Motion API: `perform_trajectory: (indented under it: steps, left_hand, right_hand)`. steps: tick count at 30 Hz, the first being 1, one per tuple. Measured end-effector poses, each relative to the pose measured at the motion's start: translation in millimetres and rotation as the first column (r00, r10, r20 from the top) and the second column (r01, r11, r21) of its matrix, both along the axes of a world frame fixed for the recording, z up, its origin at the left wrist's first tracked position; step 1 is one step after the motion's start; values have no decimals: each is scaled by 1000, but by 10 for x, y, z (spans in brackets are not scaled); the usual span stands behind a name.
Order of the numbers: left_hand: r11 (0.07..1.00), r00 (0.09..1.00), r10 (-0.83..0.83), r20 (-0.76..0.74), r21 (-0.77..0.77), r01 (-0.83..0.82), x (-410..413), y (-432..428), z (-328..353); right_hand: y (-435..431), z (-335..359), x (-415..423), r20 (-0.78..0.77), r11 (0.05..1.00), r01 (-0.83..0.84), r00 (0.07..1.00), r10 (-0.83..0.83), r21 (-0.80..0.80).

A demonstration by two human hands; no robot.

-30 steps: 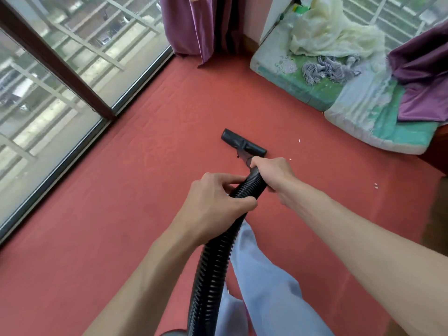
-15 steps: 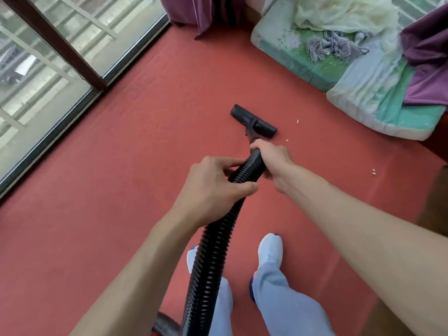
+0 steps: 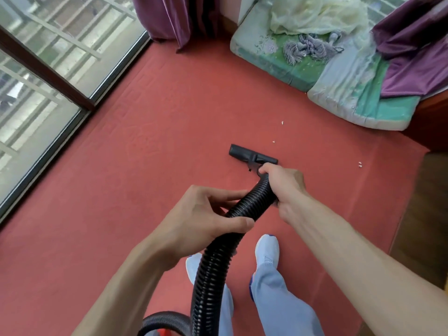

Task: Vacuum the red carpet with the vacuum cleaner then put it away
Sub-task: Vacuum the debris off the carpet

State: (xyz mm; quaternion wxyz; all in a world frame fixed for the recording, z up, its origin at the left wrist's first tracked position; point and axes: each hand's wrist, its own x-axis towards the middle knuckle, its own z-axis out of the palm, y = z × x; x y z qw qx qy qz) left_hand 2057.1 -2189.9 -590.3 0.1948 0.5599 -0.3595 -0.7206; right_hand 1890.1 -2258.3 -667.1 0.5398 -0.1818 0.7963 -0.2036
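Note:
The red carpet (image 3: 150,151) covers most of the floor. A black ribbed vacuum hose (image 3: 213,263) rises from the bottom edge between my arms. Its flat black nozzle head (image 3: 252,156) lies on the carpet just ahead of my hands. My right hand (image 3: 283,187) grips the hose close to the nozzle. My left hand (image 3: 203,219) grips the hose a little lower, thumb over the top. The vacuum cleaner body is hidden except for a small red bit (image 3: 167,332) at the bottom edge.
Small white scraps (image 3: 282,122) lie on the carpet right of the nozzle. Green and white cushions (image 3: 339,93) with cloths sit at the back right. Glass doors (image 3: 36,88) run along the left, purple curtains (image 3: 174,18) hang behind. Wooden floor (image 3: 426,214) borders the right.
The nozzle has slid right and slightly back toward me across the carpet. Both hands keep their hold on the hose. My feet have come into view below.

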Motion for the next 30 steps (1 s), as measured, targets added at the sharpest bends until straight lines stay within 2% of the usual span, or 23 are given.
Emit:
perform_trajectory:
  steps: [6, 10, 14, 17, 21, 24, 30]
  left_hand:
    - [998, 999, 41, -7, 39, -41, -291, 57, -253]
    - [996, 992, 90, 89, 12, -92, -633, 35, -571]
    - [993, 988, 118, 100, 11, -119, -920, -38, -751]
    - [998, 995, 56, 80, 28, -58, -891, -111, -733]
    - [997, 998, -42, -49, 67, 45, -692, -202, -525]
    - [996, 997, -75, 0, 49, 75, -683, -281, -504]
    - [987, 977, 156, 145, -56, -149, -1043, -380, -784]
  right_hand:
    - [37, -267, -249, -62, 998, -52, 997, 53, 28]
    - [-79, -583, -440, -80, 997, -66, 994, 68, 32]
    - [-212, -746, -629, -149, 994, -107, 983, 108, 10]
    - [-222, -661, -746, -201, 992, -126, 972, 125, 4]
    - [-164, -430, -855, -185, 985, -173, 967, 175, 29]
    - [-171, -405, -867, -164, 984, -174, 971, 176, 27]
    - [-612, -705, -840, -193, 991, -131, 973, 122, -32]
